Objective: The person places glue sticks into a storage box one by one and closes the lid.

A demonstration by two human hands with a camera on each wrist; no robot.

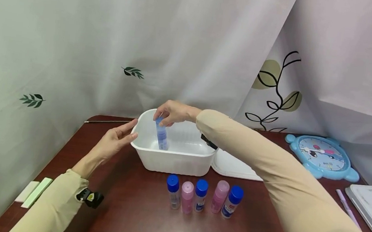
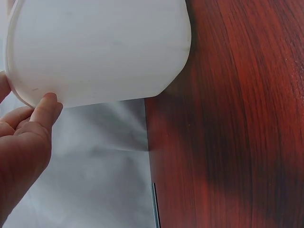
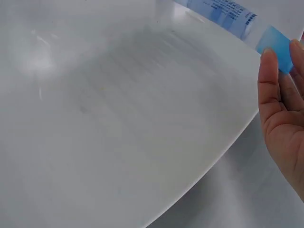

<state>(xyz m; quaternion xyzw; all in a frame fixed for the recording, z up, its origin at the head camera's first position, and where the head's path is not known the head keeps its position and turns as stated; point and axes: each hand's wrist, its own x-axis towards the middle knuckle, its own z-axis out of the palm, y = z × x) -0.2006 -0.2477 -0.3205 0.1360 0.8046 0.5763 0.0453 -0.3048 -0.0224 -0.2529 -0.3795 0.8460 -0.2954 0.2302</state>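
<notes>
At the middle of the head view, the right hand (image 1: 173, 113) pinches the top of a blue tube (image 1: 162, 136), which leans a little inside the white tub (image 1: 174, 163) — I cannot tell if it touches the bottom. The left hand (image 1: 112, 142) grips this tub by its left rim, and in the lower centre stand five capped tubes (image 1: 201, 192), three with dark-blue caps and two pink.

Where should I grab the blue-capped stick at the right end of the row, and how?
Best by its blue cap, probably from above and slightly right: the stick appears to stand cap-up at the row's end, with the pink stick close on its left.
</notes>
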